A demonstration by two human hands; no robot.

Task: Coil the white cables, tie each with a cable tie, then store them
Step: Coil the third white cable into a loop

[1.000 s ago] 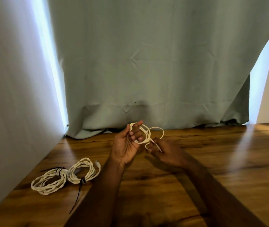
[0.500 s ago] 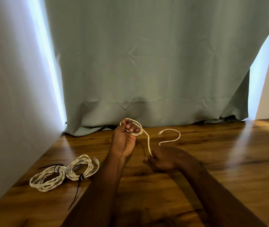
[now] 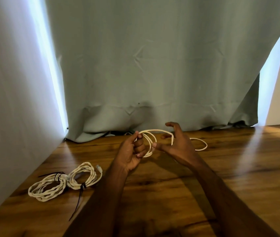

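1. Nearest me, toward the left edge of the bench [image 3: 178, 194], lie two finished coils. The outer coil [image 3: 46, 189] and the inner coil [image 3: 86, 177] touch one another, and each is cinched by a black cable tie [image 3: 79, 196] whose tail trails toward the near edge.
2. Farther in, about mid-bench, my left hand [image 3: 130, 151] makes the holding grip. Its fingers are curled round the loops of the white cable [image 3: 150, 142] I am coiling, with the thumb pressed against the top of the bundle. The loops stand roughly upright in that hand, apart from the bench.
3. Just right of it, my right hand [image 3: 178, 144] is spread wide, fingers straight and fanned. The cable arches from the left hand across to it and bends down at the palm; I cannot tell whether it is pinched there or merely draped over.
4. Beyond the right hand, toward the far edge, the loose tail [image 3: 201, 145] curves on the bench as one open loop, its long run lying left to right.
5. I judge the next wrap turns on this: the free length lies to the right of the coil, so the right hand, being nearer, should feed it leftward over the held loops.
6. Behind everything hangs a grey-green curtain [image 3: 153, 65].
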